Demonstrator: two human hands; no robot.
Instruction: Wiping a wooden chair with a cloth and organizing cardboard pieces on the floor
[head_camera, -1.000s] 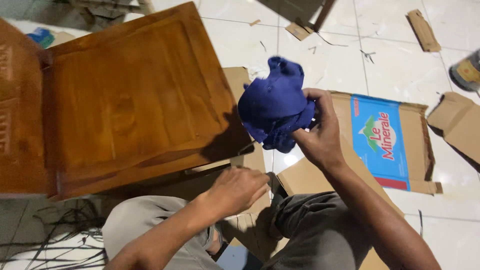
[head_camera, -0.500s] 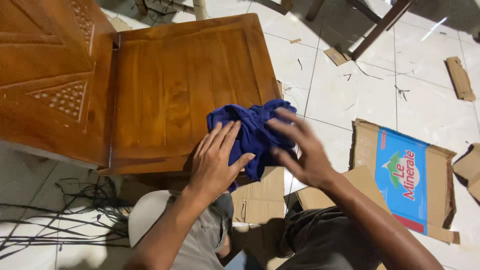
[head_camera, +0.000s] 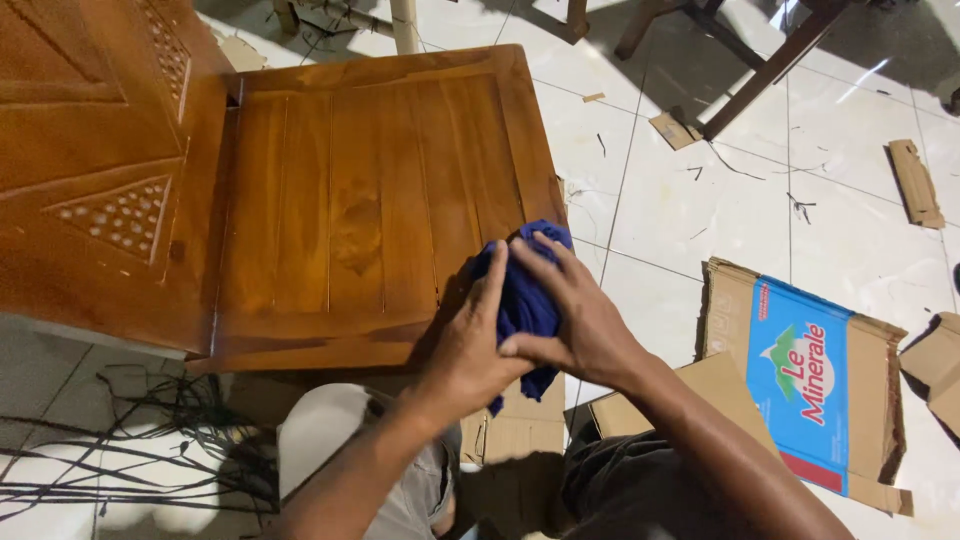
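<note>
Both hands bunch a blue cloth (head_camera: 528, 300) at the near right corner of the varnished wooden panel (head_camera: 370, 200). Left hand (head_camera: 468, 345) and right hand (head_camera: 572, 320) have fingers clamped on it. Judged: wiping in progress; panel surface lies open leftward, corner edge close, floor tiles (head_camera: 680, 200) littered with cardboard (head_camera: 815, 370).
</note>
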